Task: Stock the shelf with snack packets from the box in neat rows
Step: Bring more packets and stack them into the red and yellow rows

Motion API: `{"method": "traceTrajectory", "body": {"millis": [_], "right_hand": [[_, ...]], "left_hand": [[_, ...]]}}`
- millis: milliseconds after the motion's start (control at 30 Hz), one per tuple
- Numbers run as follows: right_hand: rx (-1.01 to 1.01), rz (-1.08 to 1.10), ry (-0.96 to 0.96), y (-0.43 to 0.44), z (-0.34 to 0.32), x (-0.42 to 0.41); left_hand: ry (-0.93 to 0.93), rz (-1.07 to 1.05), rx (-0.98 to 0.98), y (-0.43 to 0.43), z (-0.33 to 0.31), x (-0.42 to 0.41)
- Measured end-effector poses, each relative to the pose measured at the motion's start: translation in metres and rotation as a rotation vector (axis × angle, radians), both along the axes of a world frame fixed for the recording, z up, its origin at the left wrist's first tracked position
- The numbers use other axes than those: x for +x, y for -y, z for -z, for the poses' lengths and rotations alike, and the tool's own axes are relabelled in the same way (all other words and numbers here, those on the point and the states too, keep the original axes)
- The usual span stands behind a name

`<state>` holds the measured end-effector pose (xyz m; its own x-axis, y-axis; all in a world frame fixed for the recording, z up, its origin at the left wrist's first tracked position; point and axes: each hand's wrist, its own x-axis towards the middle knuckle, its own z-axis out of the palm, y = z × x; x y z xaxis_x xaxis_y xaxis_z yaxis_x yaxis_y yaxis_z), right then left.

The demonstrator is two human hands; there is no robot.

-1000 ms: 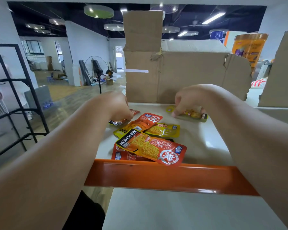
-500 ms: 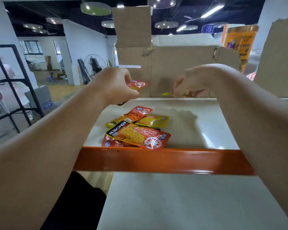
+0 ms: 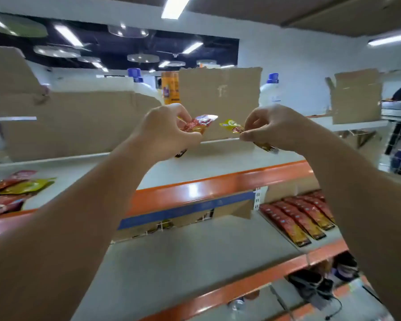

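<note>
Red packet (image 3: 200,123) in left hand (image 3: 166,129) (raised).

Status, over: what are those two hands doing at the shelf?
Left hand grips red packet. Right hand pinches yellow packet. Both held above shelf; loose pile off left.

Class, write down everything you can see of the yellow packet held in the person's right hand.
The yellow packet is a small, flat, glossy pouch, seemingly plastic film, yellow at its upper-left end and darker at its lower-right end. The right hand pinches it near the middle. It is held in the air, tilted down to the right, above the white shelf, touching nothing else. Blur hides its lettering.
</note>
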<state>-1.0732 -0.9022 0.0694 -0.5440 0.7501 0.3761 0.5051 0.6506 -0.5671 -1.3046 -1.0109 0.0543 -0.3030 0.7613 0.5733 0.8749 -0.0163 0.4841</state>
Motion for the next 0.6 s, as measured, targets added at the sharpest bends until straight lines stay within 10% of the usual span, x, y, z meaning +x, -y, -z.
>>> {"method": "traceTrajectory", "body": {"millis": [600], "right_hand": [[-0.038, 0.34, 0.051, -0.079, 0.123, 0.358]], "left_hand": [[0.137, 0.385, -0.067, -0.161, 0.136, 0.34]]}}
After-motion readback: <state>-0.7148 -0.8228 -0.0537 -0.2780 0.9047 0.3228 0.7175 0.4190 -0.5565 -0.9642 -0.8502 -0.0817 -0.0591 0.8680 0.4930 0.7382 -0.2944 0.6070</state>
